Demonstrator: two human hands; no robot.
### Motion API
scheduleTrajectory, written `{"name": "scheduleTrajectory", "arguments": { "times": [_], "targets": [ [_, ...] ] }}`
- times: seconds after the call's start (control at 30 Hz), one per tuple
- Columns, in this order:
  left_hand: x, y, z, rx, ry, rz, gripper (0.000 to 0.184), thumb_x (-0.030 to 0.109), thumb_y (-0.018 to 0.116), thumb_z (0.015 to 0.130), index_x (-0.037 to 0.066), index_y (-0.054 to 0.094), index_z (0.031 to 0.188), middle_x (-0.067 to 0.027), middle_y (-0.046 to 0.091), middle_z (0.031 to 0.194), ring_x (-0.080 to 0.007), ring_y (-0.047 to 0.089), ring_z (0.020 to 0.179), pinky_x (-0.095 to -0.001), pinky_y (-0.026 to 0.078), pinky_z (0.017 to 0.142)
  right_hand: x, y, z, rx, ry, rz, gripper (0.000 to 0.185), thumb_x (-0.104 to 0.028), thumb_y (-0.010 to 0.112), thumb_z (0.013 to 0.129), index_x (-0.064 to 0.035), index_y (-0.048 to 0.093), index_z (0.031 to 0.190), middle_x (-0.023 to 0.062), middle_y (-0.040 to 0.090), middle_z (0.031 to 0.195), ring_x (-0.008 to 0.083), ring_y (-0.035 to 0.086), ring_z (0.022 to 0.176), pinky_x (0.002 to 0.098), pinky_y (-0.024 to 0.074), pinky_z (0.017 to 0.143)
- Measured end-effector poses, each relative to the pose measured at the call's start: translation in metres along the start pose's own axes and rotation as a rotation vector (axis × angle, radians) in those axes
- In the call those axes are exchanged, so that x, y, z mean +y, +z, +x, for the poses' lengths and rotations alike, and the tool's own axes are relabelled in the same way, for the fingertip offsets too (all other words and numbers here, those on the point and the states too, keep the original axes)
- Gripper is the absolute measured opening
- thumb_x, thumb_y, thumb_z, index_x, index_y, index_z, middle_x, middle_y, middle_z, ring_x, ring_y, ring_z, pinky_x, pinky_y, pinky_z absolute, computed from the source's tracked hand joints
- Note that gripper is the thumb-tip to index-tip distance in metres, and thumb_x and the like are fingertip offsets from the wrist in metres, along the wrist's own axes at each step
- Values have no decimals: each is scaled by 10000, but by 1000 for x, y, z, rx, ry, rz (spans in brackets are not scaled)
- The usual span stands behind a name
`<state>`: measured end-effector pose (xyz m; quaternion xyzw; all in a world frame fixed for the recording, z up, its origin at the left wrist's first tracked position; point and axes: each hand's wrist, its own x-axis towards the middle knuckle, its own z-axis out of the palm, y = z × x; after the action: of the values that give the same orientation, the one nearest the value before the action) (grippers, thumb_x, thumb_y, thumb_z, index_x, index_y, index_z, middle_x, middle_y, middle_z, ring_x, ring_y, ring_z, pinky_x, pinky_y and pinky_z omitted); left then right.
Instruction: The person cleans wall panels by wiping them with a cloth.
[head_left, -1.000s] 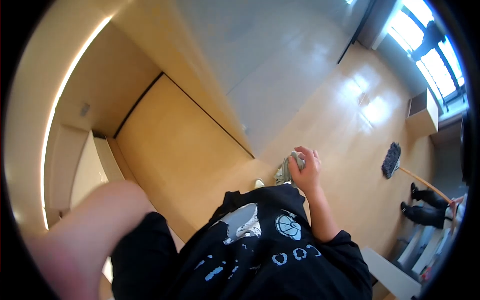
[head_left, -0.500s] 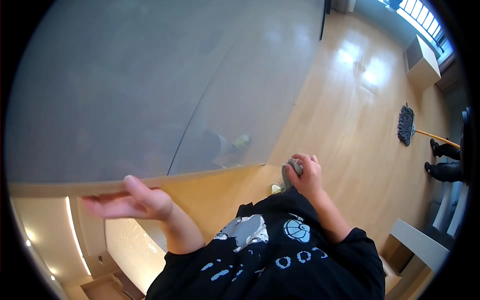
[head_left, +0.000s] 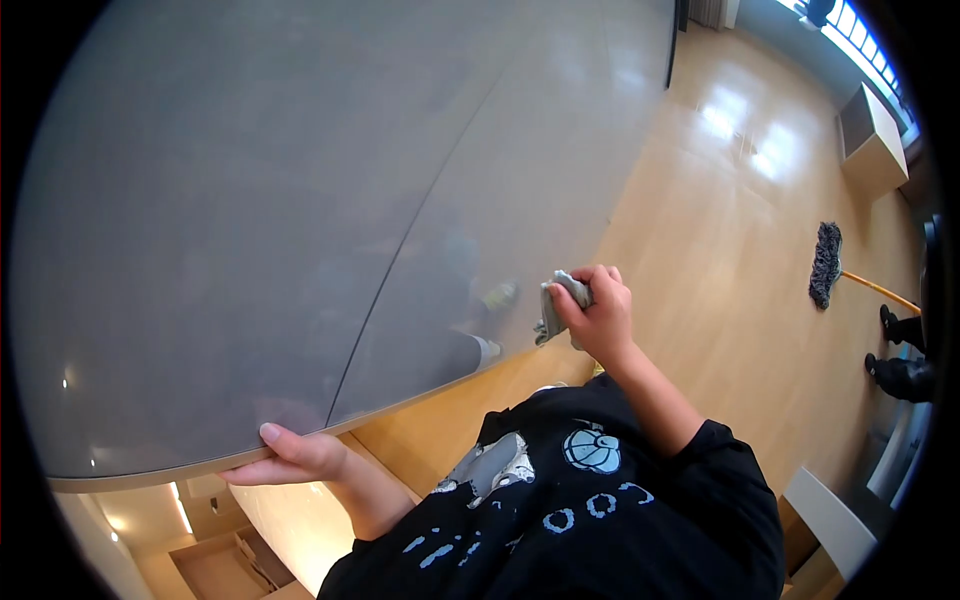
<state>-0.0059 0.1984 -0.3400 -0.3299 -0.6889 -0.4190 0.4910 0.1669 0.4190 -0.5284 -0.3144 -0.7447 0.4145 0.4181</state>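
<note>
A large glossy grey panel (head_left: 250, 250) with a dark seam fills the upper left, its pale edge running toward me. My left hand (head_left: 305, 455) is at that edge, thumb on the grey face and fingers along the other side, gripping it. In my right hand (head_left: 605, 315) is a crumpled grey-green cloth (head_left: 553, 308), pinched between thumb and bent fingers. The cloth hangs by the panel's near right corner; whether it touches the surface I cannot tell.
Wooden flooring (head_left: 700, 260) stretches to the right. There another person's dark-clad legs (head_left: 905, 375) stand by a mop (head_left: 826, 265) with an orange handle. A box-like cabinet (head_left: 873, 145) is near the window, and a white-topped unit (head_left: 830, 520) stands at lower right.
My left hand has closed from a blurred, spread pose onto the panel's edge. My right hand has risen with the cloth toward the panel's corner. The view has shifted slightly.
</note>
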Motion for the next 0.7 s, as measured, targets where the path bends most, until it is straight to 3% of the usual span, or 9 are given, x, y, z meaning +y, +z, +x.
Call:
{"name": "scheduleTrajectory", "arguments": {
  "times": [0.07,0.37,0.47,0.7],
  "targets": [
    [1,-2,1,6,-41,-17,637,173,492,882,-103,262,1407,-266,429,1355,-314,497,1191,-426,456,988,-5,2,11,16,-50,4,242,-205,809,767,-75,618,840,65,666,722,239,568,589,346,429,680],
    [-5,-21,5,67,-147,9,676,176,471,886,-75,229,1465,-246,410,1417,-313,480,1239,-415,435,1032,-20,15,38,74,79,256,191,-230,769,806,-76,656,797,77,650,665,262,574,607,355,456,596],
    [5,-22,10,96,-174,17,706,179,462,883,-66,208,1494,-254,390,1450,-322,471,1270,-418,426,1054,-21,13,37,-11,61,199,197,-242,751,823,-74,653,792,92,646,670,277,571,600,369,474,604],
    [12,-32,12,109,-136,15,727,186,450,872,-49,191,1509,-260,338,1497,-339,430,1334,-438,397,1099,-10,10,42,67,-98,117,196,-198,712,851,-68,637,725,65,554,538,256,491,471,346,381,572]
  ]
}}
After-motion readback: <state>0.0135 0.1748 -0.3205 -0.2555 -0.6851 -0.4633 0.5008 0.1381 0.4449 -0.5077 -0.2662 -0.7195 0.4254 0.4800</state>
